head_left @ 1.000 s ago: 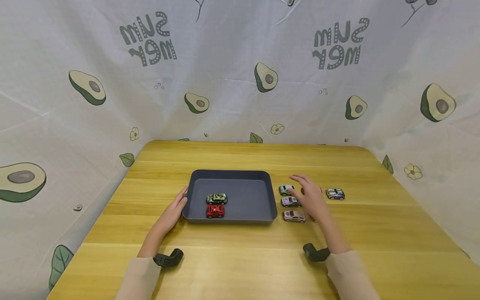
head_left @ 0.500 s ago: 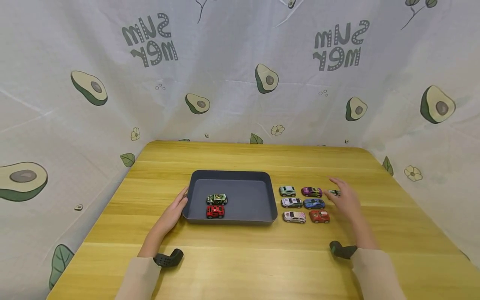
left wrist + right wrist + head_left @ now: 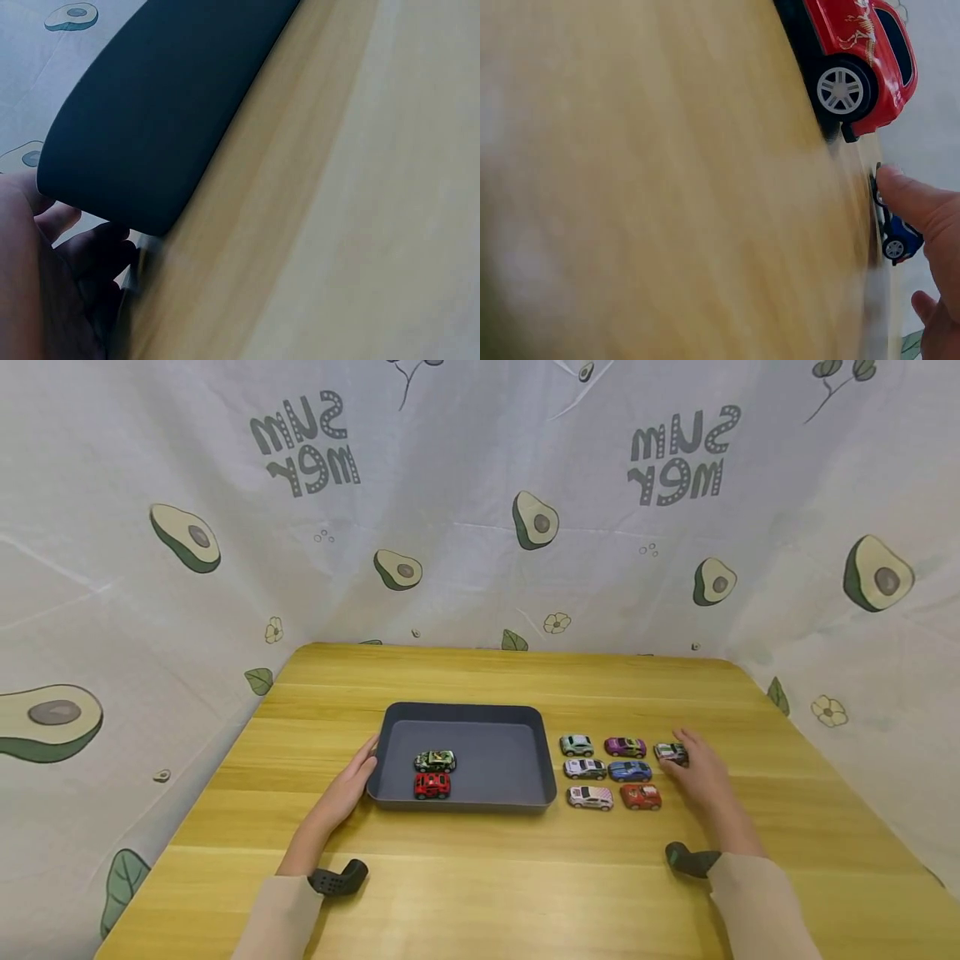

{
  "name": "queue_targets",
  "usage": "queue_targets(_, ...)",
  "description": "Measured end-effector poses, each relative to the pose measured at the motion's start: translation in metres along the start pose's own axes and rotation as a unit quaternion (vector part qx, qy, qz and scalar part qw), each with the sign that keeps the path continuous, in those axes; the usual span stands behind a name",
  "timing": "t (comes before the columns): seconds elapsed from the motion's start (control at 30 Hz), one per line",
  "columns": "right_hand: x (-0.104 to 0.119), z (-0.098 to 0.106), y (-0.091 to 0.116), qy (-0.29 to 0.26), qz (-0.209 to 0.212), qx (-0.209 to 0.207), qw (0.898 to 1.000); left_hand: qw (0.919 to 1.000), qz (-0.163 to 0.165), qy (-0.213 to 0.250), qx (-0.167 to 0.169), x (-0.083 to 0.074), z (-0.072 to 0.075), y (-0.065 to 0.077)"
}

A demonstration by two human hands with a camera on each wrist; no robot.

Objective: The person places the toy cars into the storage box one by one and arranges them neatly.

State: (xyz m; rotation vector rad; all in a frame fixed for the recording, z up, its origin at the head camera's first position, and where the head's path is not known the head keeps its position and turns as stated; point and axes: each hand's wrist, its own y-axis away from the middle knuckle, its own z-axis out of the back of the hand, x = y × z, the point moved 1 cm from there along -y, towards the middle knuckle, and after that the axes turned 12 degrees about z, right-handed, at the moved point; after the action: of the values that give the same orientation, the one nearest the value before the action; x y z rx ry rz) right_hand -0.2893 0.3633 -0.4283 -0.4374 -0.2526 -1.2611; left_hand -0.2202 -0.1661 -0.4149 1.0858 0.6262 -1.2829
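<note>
My left hand (image 3: 347,787) holds the left side of a dark grey rectangular tray (image 3: 495,803), thumb at the rim. In the left wrist view its fingers (image 3: 94,247) bend in against the tray's lower corner. A camouflage toy car (image 3: 435,762) and a red toy car (image 3: 432,787) lie in the tray. Right of it, my right hand (image 3: 701,772) pinches a green-and-white toy car (image 3: 670,753), thumb on the near side; the hand covers part of this car. The right wrist view shows the thumb (image 3: 915,199) beside a dark blue car body.
Left of the right hand, several toy cars stand in rows: mint (image 3: 577,745), purple (image 3: 626,747), silver (image 3: 585,768), blue (image 3: 630,771), pale pink (image 3: 590,797) and red-orange (image 3: 641,797). An avocado-print curtain (image 3: 450,485) hangs behind the wooden table (image 3: 480,885).
My right hand has moved right from above the near rows of cars to the farthest-right car and lowered its fingers around it. The left hand and tray have stayed put.
</note>
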Motion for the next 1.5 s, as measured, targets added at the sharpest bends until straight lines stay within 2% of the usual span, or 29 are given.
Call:
queue_targets(0.2,-0.004,-0.003,0.001,-0.013,-0.013,0.026,1.000,1.0000,0.000,-0.002,-0.002,0.002,-0.001,-0.002)
queue_targets(0.47,-0.002,-0.004,0.003,-0.007,-0.027,0.011,1.000,1.0000,0.002,0.000,0.001,-0.002,-0.001,0.001)
queue_targets(0.8,0.000,-0.004,0.006,-0.040,-0.041,0.002,0.998,1.0000,0.004,0.001,0.002,-0.003,0.000,0.002)
queue_targets(0.9,0.001,-0.003,0.007,-0.045,-0.043,0.003,0.998,1.0000,0.005,0.005,0.002,0.001,0.000,-0.003)
queue_targets(1.17,0.006,-0.001,0.008,-0.041,-0.053,0.014,0.998,1.0000,-0.007,0.000,-0.006,0.027,-0.001,-0.025)
queue_targets(1.5,0.016,0.002,0.009,-0.050,-0.055,-0.006,0.997,0.9999,-0.011,0.002,-0.007,0.028,-0.001,-0.026)
